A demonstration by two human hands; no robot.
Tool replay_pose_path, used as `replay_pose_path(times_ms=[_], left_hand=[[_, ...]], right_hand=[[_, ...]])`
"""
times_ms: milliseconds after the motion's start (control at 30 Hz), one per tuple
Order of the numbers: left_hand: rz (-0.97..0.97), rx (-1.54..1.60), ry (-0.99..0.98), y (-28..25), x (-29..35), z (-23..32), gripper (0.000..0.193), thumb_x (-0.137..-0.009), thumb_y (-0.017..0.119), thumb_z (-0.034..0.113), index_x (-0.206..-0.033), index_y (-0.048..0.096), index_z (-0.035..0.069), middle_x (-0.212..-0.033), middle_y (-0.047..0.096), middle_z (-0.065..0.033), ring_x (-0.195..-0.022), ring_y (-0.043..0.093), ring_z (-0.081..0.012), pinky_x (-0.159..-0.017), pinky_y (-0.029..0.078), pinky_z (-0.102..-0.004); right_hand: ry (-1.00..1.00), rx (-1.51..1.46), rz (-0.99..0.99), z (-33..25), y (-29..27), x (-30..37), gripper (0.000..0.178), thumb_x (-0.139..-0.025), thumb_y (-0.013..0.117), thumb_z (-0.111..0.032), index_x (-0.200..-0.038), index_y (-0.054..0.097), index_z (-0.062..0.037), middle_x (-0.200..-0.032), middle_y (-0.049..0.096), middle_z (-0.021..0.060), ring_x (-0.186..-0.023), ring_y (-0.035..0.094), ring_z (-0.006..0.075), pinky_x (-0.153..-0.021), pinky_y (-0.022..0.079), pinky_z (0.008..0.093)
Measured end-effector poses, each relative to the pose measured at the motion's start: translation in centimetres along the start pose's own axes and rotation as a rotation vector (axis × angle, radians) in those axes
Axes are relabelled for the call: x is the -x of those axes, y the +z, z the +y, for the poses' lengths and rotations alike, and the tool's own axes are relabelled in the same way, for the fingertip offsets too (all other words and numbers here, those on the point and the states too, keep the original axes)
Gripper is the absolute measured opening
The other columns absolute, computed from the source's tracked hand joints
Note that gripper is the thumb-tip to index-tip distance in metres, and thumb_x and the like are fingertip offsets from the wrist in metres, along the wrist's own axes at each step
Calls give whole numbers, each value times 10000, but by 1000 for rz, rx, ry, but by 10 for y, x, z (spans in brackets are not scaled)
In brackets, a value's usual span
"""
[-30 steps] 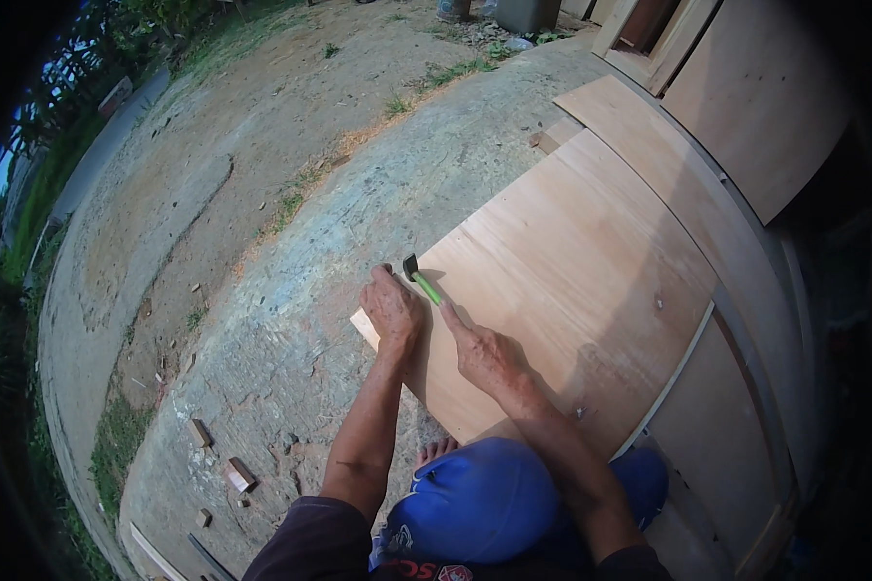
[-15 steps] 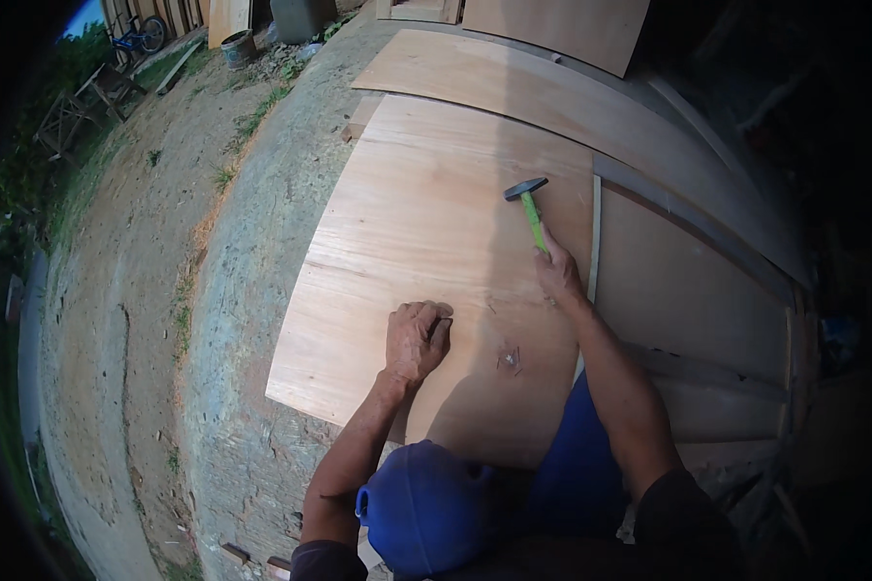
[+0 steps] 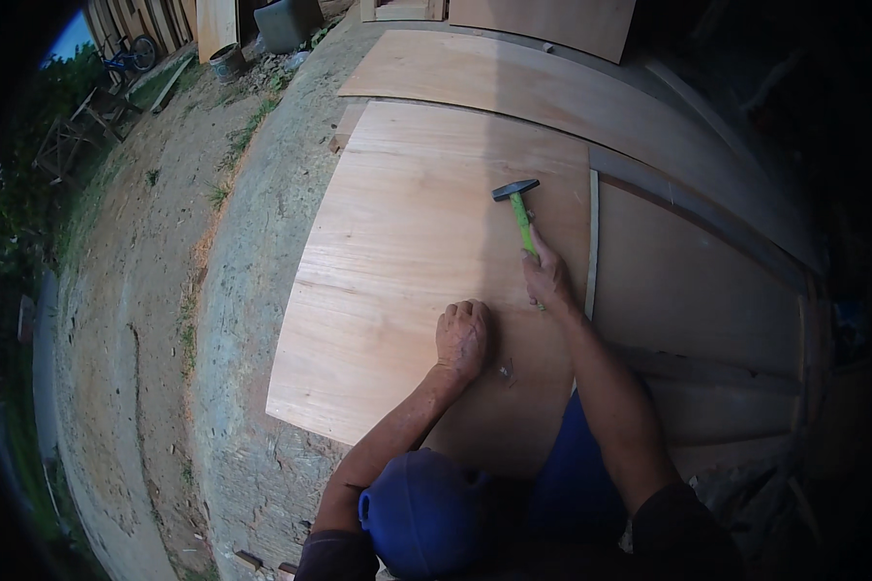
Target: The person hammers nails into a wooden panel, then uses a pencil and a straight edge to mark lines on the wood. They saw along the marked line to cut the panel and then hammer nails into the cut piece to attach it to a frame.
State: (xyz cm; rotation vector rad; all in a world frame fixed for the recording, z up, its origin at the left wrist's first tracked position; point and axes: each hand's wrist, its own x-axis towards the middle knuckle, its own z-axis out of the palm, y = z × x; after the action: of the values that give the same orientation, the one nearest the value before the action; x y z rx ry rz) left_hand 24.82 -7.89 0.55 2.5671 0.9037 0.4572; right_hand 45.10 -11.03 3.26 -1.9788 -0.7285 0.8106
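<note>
Right hand [image 3: 549, 281] grips a green-handled, metal-headed hammer [image 3: 520, 213]; left hand [image 3: 463, 339] curls over grained plywood [image 3: 388, 252]; whether holding anything, I cannot tell.

A: What lies at the middle?
B: A sheet of wood [image 3: 388, 232], with a second board [image 3: 475, 77] behind it and a panel [image 3: 688, 257] to its right.
A: And over the sheet?
B: The left hand [image 3: 463, 341], nearer the knee [image 3: 421, 513], and the right hand [image 3: 547, 279], farther out toward the sheet's right edge. In the right one is the hammer [image 3: 519, 208], its head beyond the hand.
A: What is beside the left one?
B: Small bits [image 3: 507, 370], on the sheet just to its right.
A: Farther off?
B: Ground [image 3: 145, 290] runs along the left. A bucket [image 3: 228, 63] stands at the far left, a bicycle [image 3: 131, 60] left of that.
</note>
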Motion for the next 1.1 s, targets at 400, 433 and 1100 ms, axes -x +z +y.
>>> replay_pose_path(times_ms=[400,433,1100], left_hand=[[-98,4,131,-12,-15,-9,171,-850,577,80,-1019,563,63,-950,596,-144,-932,590,-334,-845,484,-449],[-104,80,91,-11,-19,-17,158,-853,580,81,-1010,577,61,-945,600,-145,-938,599,-334,-847,491,-450],[-200,79,478,-31,-17,-38,241,-879,567,104,-1090,602,-7,-1078,561,-174,-1054,561,-336,-929,473,-437]], right_hand=[[5,-46,-9,-3,-4,-1,601,-1015,519,-196,-1572,295,-181,-596,470,12,-399,446,113,-390,438,325],[9,-75,-16,-3,-3,-1,612,-1016,513,-181,-1580,276,-182,-582,433,-13,-383,414,99,-371,416,317],[11,-104,-31,5,-2,-5,599,-1016,525,-192,-1571,300,-171,-555,460,4,-395,448,100,-381,419,313]])
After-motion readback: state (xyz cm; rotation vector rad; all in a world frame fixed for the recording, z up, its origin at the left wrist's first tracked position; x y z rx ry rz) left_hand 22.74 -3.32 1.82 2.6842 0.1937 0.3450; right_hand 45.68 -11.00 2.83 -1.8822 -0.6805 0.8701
